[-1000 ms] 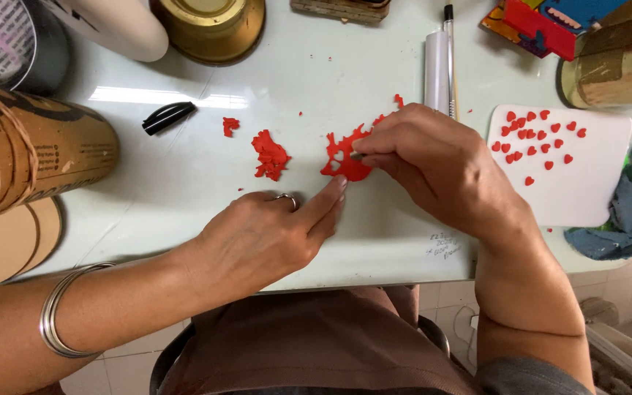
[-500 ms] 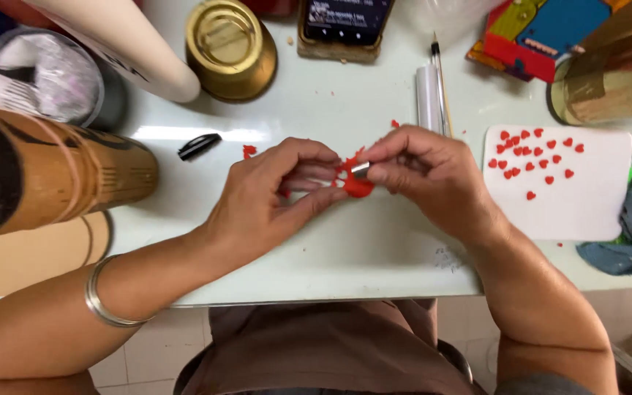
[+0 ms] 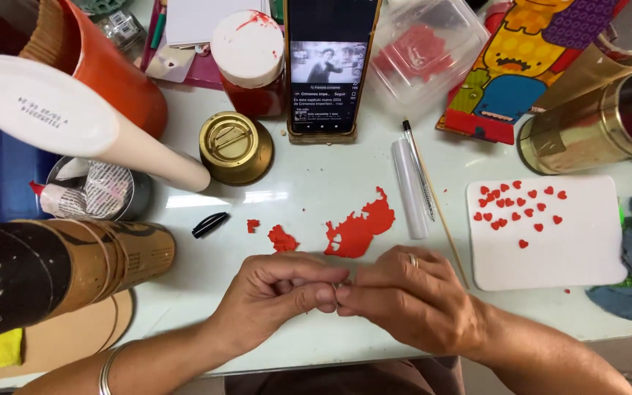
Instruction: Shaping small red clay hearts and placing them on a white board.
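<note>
While both hands meet fingertip to fingertip near the table's front edge, the left hand (image 3: 279,296) is curled shut w/ fingers pinched, the right hand (image 3: 411,300) likewise closed, ring on one finger; whatever they pinch is too small to tell. Just behind them lies a red cut-out sheet (image 3: 361,228) w/ red scraps (image 3: 281,238) beside it; toward the right edge, a white board (image 3: 579,249) carries small red hearts (image 3: 517,205); a phone (image 3: 328,66) stands at the back edge; a black cap (image 3: 210,224) lies left of the scraps.

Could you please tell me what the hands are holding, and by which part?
Cannot tell: left hand and right hand pinch together, hiding anything between.
</note>
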